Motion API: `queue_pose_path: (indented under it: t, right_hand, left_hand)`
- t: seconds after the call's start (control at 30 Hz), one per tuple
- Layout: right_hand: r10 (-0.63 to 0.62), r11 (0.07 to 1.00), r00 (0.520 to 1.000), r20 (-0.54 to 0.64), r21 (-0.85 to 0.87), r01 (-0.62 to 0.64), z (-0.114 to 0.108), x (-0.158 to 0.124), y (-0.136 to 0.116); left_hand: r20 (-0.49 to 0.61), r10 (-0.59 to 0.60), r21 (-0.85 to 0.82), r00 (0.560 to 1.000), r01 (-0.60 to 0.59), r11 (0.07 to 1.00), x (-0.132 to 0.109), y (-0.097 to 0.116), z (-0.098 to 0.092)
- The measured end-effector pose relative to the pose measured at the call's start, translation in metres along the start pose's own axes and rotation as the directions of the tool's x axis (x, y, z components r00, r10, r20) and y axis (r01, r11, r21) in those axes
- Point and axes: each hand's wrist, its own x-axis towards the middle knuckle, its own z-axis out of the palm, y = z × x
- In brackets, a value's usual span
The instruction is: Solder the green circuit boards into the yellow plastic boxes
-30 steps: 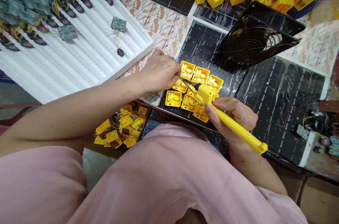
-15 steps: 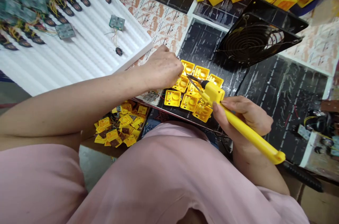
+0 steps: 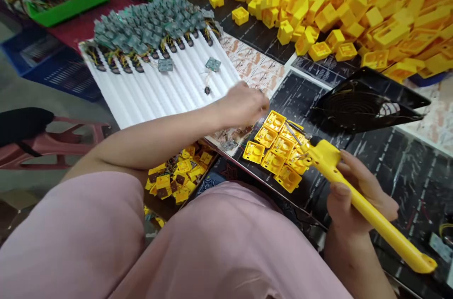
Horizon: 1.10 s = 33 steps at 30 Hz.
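A yellow soldering iron (image 3: pixel 389 230) with a solder-feed tube lies across my right hand (image 3: pixel 348 219), thumb and fingers closed around its handle. Its tip points left over a cluster of small open yellow cases (image 3: pixel 254 152), set side by side in rows on the black mat. Just beyond the upper left of this cluster is my left hand (image 3: pixel 246 105), slightly blurred, fingers curled together. What they hold, if anything, I cannot make out. Small metal parts (image 3: pixel 231 144) sit on the table edge beneath my left wrist.
A ribbed white foam board (image 3: pixel 152 96) holds many green circuit boards (image 3: pixel 138 30) with wired round parts. A black fan (image 3: pixel 368 101) stands behind the cases. Yellow housings (image 3: pixel 318 11) pile up at the back. A box of yellow pieces (image 3: pixel 177 174) is below the table edge.
The camera view has swung, showing more of the table's far left. The iron's tip has drawn back rightward from the top-left case, and my left hand has come slightly away from the cases.
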Motion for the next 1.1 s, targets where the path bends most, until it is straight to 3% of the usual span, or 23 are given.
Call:
queue_pose_path:
  t: [0.03,0.1,0.17,0.23,0.3,0.43,0.57,0.63,0.7,0.8,0.87,0.97,1.03,1.1]
  right_hand:
    - [-0.029,0.999,0.999,-0.014,-0.038,0.028,-0.001,0.001,0.002]
    - [-0.043,0.994,0.998,-0.056,-0.104,0.037,0.001,0.002,0.004]
    - [-0.007,0.996,0.998,-0.065,-0.090,0.001,0.007,0.003,0.005]
    - [0.012,0.999,0.998,-0.061,-0.040,-0.015,0.014,0.006,0.005]
    - [-0.049,0.998,0.998,-0.038,-0.044,0.047,0.018,0.010,0.003]
    - [-0.266,0.943,0.961,0.073,-0.185,0.276,0.013,0.025,-0.006]
    - [-0.284,0.937,0.950,0.129,-0.175,0.303,0.021,0.046,-0.018]
    - [-0.221,0.956,0.958,0.183,-0.153,0.250,0.040,0.058,-0.017]
    - [-0.135,0.975,0.952,0.276,-0.131,0.177,0.066,0.068,-0.007]
    - [-0.058,0.984,0.915,0.399,-0.130,0.119,0.103,0.076,0.017]
    - [-0.053,0.981,0.879,0.475,-0.139,0.134,0.117,0.075,0.030]
    - [-0.088,0.977,0.857,0.507,-0.122,0.173,0.117,0.071,0.037]
    - [-0.142,0.974,0.889,0.436,-0.099,0.204,0.108,0.071,0.032]
    - [-0.203,0.967,0.920,0.334,-0.081,0.243,0.095,0.074,0.023]
  left_hand:
    - [-0.054,-0.116,0.004,0.992,0.116,0.993,0.001,-0.019,-0.004]
    - [-0.158,-0.327,0.036,0.932,0.336,0.941,0.005,-0.061,-0.009]
    - [-0.124,-0.469,0.044,0.874,0.477,0.878,0.010,-0.100,-0.008]
    - [-0.097,-0.492,0.008,0.865,0.495,0.869,0.011,-0.124,-0.002]
    - [-0.129,-0.476,-0.110,0.870,0.464,0.879,0.006,-0.133,0.006]
    - [-0.219,-0.370,-0.466,0.903,0.236,0.852,-0.016,-0.129,0.008]
    - [-0.266,-0.068,-0.616,0.962,-0.115,0.779,-0.014,-0.112,-0.006]
    - [-0.227,0.113,-0.521,0.967,-0.218,0.825,-0.002,-0.092,-0.011]
    - [-0.151,0.256,-0.319,0.955,-0.293,0.901,0.012,-0.067,-0.010]
    - [-0.045,0.368,-0.048,0.929,-0.370,0.928,0.023,-0.037,0.004]
    - [-0.136,0.308,-0.051,0.942,-0.317,0.947,0.023,-0.034,0.015]
    - [-0.379,0.020,-0.205,0.925,-0.105,0.973,0.018,-0.049,0.026]
    - [-0.383,-0.100,-0.244,0.918,0.004,0.970,0.017,-0.057,0.029]
    - [-0.311,-0.129,-0.217,0.942,0.062,0.974,0.022,-0.053,0.031]
